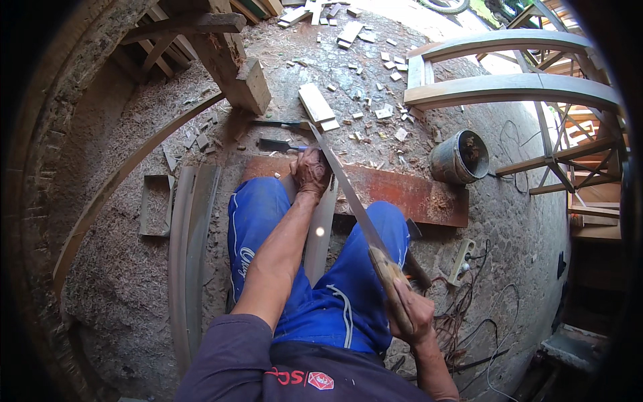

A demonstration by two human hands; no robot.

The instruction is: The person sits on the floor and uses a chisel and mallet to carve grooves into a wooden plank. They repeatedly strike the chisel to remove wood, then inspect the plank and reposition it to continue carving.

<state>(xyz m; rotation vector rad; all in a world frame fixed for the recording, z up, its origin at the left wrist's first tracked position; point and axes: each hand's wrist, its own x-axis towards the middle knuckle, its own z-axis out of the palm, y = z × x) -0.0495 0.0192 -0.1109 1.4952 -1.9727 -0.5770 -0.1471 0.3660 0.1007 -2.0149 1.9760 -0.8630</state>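
Observation:
In my right hand (414, 309) is the wooden handle of a handsaw (351, 195), the fingers wrapped round it. Its long blade slants forward and left over my right thigh, passing just right of my left hand (311, 173). That hand is closed on a grey-brown length of wood (320, 236), which runs back between my knees. Under the wood lies a reddish-brown board (402, 194), flat on the ground. Where the saw teeth meet the wood, if they do, I cannot tell. A chisel (274, 145) with a blue handle lies just beyond my left hand.
Left of my legs lie long curved wooden pieces (194, 261) and a small open box (157, 205). A bucket (459, 158) stands at the right, near a power strip (461, 264) and tangled cords. Offcuts (317, 106) and shavings litter the floor. An arched wooden frame (516, 92) stands far right.

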